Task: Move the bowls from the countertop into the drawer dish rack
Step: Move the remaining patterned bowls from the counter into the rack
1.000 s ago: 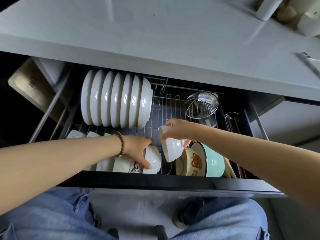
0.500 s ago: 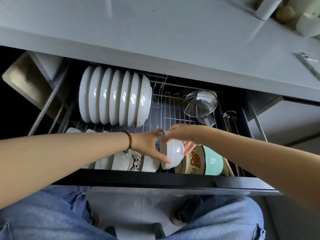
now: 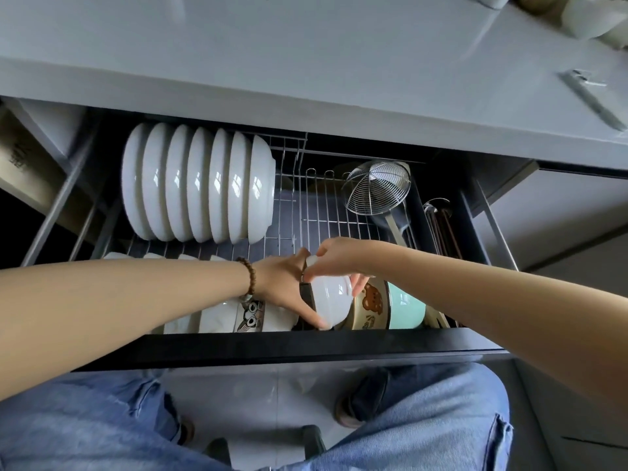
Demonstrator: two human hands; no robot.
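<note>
Both hands meet on one white bowl point(image 3: 329, 300) in the drawer rack point(image 3: 323, 212) — left hand point(image 3: 289, 287) cupping its side, right hand point(image 3: 334, 258) fingers pinching its rim.

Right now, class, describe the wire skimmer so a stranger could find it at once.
Start at the open drawer under the countertop. Look to the rack's back right, past the row of big white bowls. The skimmer is the only round metal wire basket there.

Seven large white bowls point(image 3: 198, 183) standing on edge, one wire skimmer point(image 3: 375, 186), two hands, one beaded bracelet point(image 3: 249, 275)
</note>
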